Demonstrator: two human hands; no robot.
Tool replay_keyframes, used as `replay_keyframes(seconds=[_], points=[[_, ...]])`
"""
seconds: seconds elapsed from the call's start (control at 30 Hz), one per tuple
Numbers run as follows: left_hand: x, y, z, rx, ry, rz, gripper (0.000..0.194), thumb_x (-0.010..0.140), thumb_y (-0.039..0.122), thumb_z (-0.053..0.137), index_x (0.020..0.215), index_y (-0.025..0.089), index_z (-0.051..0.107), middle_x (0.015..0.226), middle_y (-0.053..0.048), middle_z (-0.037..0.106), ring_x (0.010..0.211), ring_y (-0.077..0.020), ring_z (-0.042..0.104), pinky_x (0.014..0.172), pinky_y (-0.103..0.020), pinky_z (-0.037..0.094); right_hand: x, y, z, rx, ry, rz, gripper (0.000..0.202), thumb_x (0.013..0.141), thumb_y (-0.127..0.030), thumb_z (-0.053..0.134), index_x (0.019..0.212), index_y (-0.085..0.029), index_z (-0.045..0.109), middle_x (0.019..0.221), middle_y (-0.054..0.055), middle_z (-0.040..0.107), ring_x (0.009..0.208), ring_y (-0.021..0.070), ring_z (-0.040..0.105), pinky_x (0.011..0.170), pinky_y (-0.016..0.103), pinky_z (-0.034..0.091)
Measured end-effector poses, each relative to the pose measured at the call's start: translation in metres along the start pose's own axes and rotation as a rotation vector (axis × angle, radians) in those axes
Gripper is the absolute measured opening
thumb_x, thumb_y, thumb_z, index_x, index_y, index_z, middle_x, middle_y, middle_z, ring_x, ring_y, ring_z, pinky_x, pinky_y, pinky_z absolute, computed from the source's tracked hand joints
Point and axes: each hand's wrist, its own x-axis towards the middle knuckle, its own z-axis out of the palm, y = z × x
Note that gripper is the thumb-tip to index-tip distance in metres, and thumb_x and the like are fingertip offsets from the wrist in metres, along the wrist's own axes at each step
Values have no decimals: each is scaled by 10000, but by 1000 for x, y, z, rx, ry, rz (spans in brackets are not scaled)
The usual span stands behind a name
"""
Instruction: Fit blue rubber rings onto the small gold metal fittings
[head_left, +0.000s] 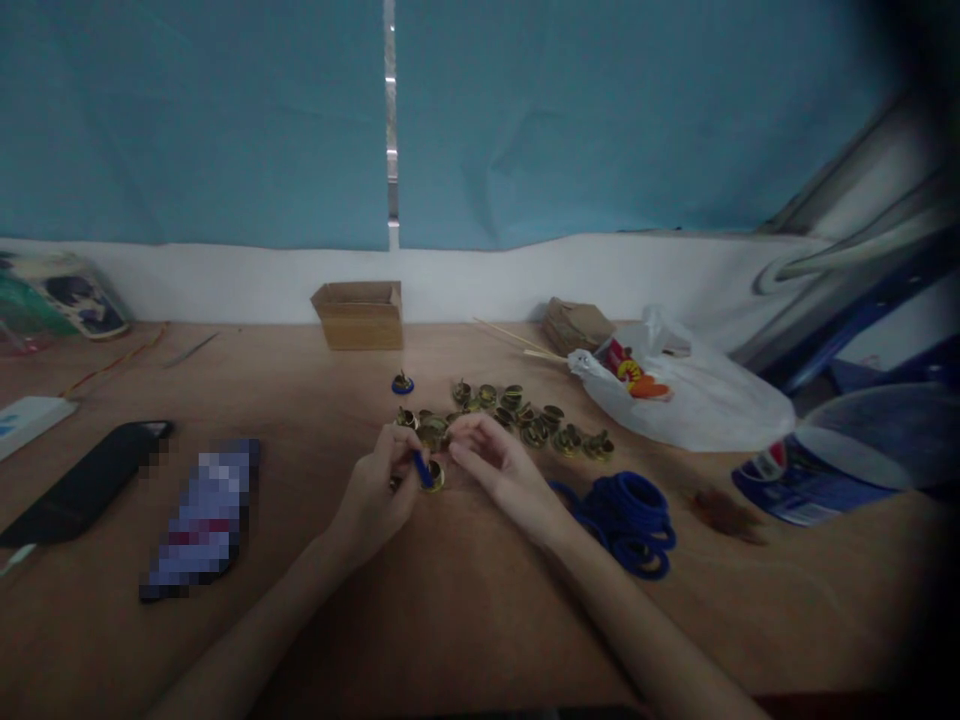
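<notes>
My left hand (382,475) pinches a blue ring (422,468), seen edge-on, between thumb and fingers. A round brass-coloured piece (434,477) lies just beside that ring, partly covered by it. My right hand (499,465) is close by on the right, its thumb and fingertips drawn together; what they grip, if anything, is too small to tell. Several brass-coloured pieces (535,432) with upright prongs are spread beyond and between my hands. Farther back, one such piece (403,382) sits with a blue ring around its base. Loose blue rings (630,515) lie heaped by my right forearm.
An open cardboard box (361,318) stands by the wall. To the right are a white plastic bag (697,405), a crumpled brown package (576,325) and a clear tub with a blue label (825,460). A black phone (86,480) and a blurred-out purple item (206,520) lie left.
</notes>
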Motion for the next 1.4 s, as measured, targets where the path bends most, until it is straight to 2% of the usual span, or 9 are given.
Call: replay_keyframes(seconds=[0.3,0.43,0.53,0.7,0.83,0.93,1.03,1.27,1.4], points=[[0,1,6,-95,-19,-92,184,840,289,607,843,213,440,726,-1,657,630,-127,642,581,-216,481,3,13,0,73,105,-4,187,791,-248,631,914,-223,493,784,-18,575,711,132,596,686,279,506],[4,-3,6,-250,74,-203,244,840,366,608,961,205,471,782,-22,697,666,-140,665,605,-237,508,0,14,3,-234,274,-199,111,823,-208,597,898,-219,515,812,2,579,727,141,577,678,279,491],[8,-4,6,-380,61,-266,337,816,410,632,1035,172,539,892,-73,709,743,-170,694,674,-290,551,-6,12,5,-561,332,-404,104,853,-153,559,931,-218,534,873,34,595,820,171,581,728,306,493],[10,1,6,-594,-81,-412,380,779,438,672,993,126,636,892,-92,715,735,-182,699,693,-309,563,-14,8,9,-759,163,-547,188,872,-93,521,1013,-217,542,930,54,613,902,183,566,765,307,501],[10,4,3,-583,-43,-424,370,765,412,699,1012,138,674,955,-85,713,793,-174,691,701,-270,549,-15,3,10,-744,66,-557,197,889,-116,523,1054,-219,543,967,51,609,923,173,564,782,304,500],[10,4,2,-582,-7,-426,378,772,409,695,1051,155,672,945,-75,717,769,-165,689,687,-259,542,-15,-2,9,-739,116,-587,180,882,-134,534,1048,-204,538,1010,65,608,974,191,545,849,351,474],[11,3,1,-590,0,-411,375,771,407,695,1047,155,669,934,-81,718,745,-170,688,663,-267,542,-15,-4,7,-810,164,-538,133,877,-172,544,1007,-188,568,991,81,579,963,209,523,831,367,460],[12,2,0,-426,23,-288,353,786,388,675,1058,163,683,954,-77,715,829,-173,666,731,-267,529,-13,-3,6,-951,-42,-394,77,902,-210,513,959,-189,560,983,88,580,922,213,532,765,333,461],[12,4,1,-343,28,-286,319,798,380,659,1020,157,703,915,-75,719,805,-171,655,701,-255,508,-13,0,6,-948,-65,-347,30,896,-208,526,920,-198,511,916,65,602,863,201,556,719,310,445]])
